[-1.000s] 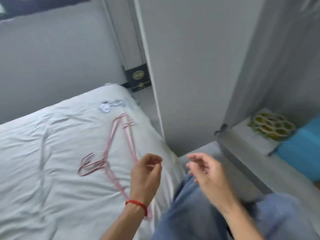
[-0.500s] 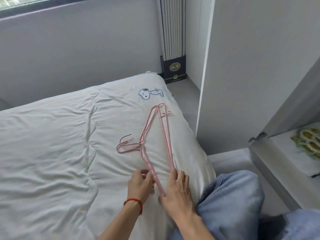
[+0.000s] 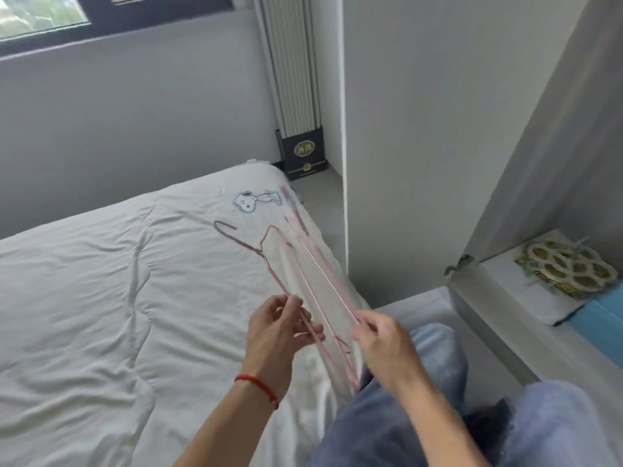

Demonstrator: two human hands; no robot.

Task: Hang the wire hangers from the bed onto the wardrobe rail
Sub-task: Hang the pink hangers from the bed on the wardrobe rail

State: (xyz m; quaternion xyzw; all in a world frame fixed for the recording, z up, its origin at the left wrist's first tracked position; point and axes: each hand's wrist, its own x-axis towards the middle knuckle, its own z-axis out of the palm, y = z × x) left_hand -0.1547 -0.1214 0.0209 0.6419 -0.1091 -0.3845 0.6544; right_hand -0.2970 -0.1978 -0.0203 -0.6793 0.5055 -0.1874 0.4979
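Nearest, the left hand [image 3: 279,332] pinches one pink wire of the hangers [image 3: 300,274], fingers curled round it, while the right hand [image 3: 381,338] pinches another wire just beside. The hangers stretch away from both hands, raised over the bed [image 3: 101,298], their hook [image 3: 226,230] farthest, near the cartoon dog print [image 3: 249,201].

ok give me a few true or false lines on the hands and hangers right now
1. Both hands grip the pink wire hangers. True: the left hand and the right hand each hold wire.
2. The hangers already hang on the wardrobe rail. False: they are over the bed.
3. A red string circles the left wrist. True.
4. A cartoon dog print lies on the floor. False: it is on the bedding.
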